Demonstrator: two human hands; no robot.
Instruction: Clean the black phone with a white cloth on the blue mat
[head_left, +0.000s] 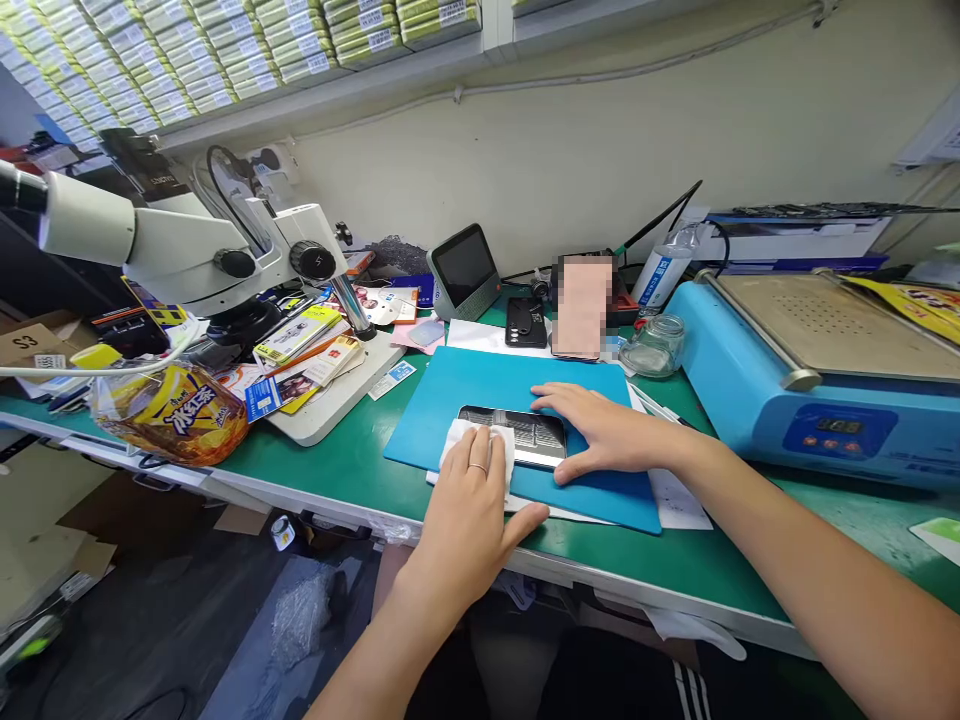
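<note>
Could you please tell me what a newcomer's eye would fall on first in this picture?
Probably the large white microscope with black knobs, jutting in at the left, and the bulky light-blue machine with a flat metal top at the right. Then, at the centre, the left hand presses a white tissue on a glossy, dark, flat rectangular device on a thin blue mat, with the right hand spread at the device's right end.
</note>
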